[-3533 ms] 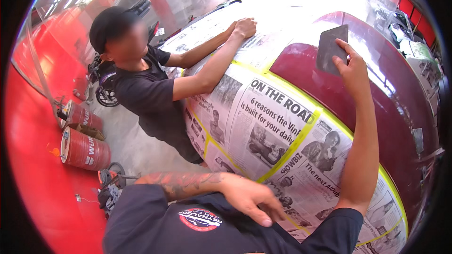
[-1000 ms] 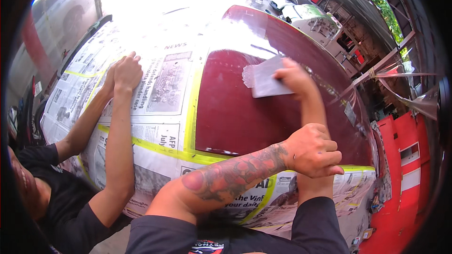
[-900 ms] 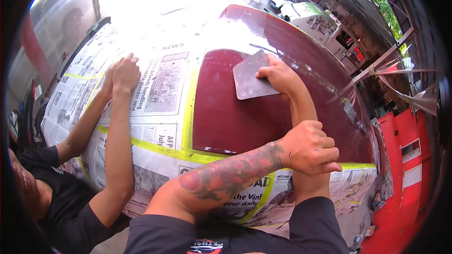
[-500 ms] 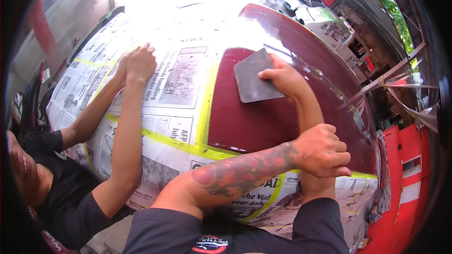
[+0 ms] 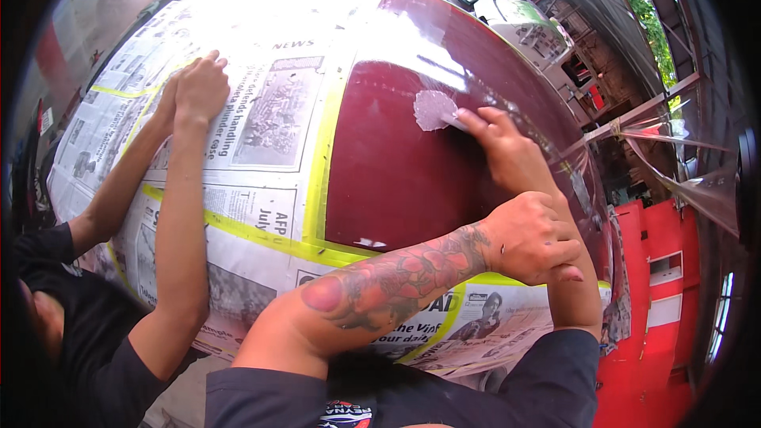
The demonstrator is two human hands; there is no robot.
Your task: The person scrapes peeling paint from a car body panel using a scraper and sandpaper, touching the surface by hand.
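Observation:
My right hand (image 5: 507,150) is over a dark red car panel (image 5: 388,174). Its fingers pinch a thin flat piece (image 5: 454,120), seen almost edge-on as a pale strip. Beside the fingertips, a pale patch with a ragged outline (image 5: 434,110) shows on the red paint. My tattooed left forearm crosses in front of me. My left hand (image 5: 533,239) is closed in a fist over my right forearm; whether anything is inside it is hidden.
Newspaper (image 5: 269,111) and yellow masking tape (image 5: 317,182) surround the panel. At left, another person's hands (image 5: 198,91) rest together on the newspaper. Clear plastic sheeting (image 5: 690,182) hangs at right, near a red panelled structure (image 5: 650,269). Car parts (image 5: 507,16) stand behind.
The dark grey flat sheet in my right hand has turned from broad face to edge-on, uncovering the pale patch. The whole view has shifted slightly. My left hand stays closed.

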